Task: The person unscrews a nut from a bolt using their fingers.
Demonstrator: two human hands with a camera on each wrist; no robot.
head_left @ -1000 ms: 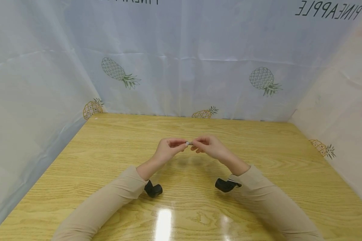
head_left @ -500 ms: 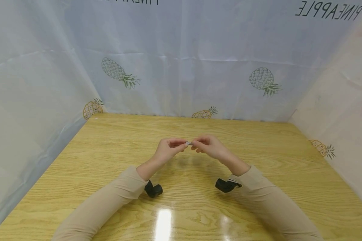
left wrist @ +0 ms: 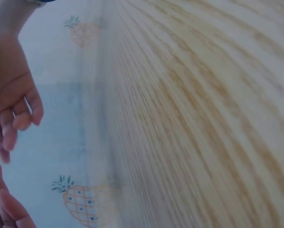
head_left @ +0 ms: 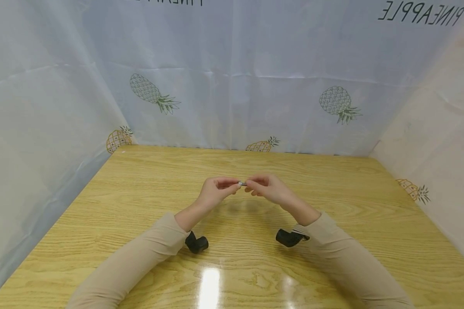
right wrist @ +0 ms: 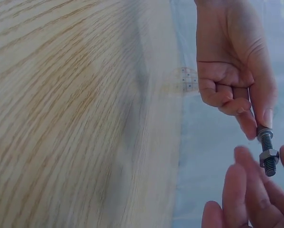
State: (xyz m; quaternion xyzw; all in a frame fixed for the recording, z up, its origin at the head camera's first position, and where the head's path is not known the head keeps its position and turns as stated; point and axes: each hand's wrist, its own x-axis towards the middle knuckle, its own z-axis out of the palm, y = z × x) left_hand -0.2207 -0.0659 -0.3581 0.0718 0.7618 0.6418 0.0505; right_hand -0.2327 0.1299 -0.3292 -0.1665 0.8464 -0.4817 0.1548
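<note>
Above a glossy yellow wood-grain counter [head_left: 151, 167], with a pale pineapple-printed curtain [head_left: 232, 98] behind, find a grey threaded metal bolt [right wrist: 267, 143] in midair, running from hand to hand. Note the right hand [head_left: 272, 189], thumb and forefinger pinched on the head end, and the left hand [head_left: 212, 193], curled narrowly about a six-sided metal nut [right wrist: 269, 155]. Hard to tell firm contact from near contact at the left fingertips. See the nut part-way along the shank, with bare thread on either side.

Step in hand, as best judged: turning the nut along the thread, direction unclear. Keep the right pinch steady to stop the bolt from spinning. Grip the nut by its flats and roll in short, even strokes. Hold square to the shank to avoid binding. Slow down near the free tip, for fear of a drop.
</note>
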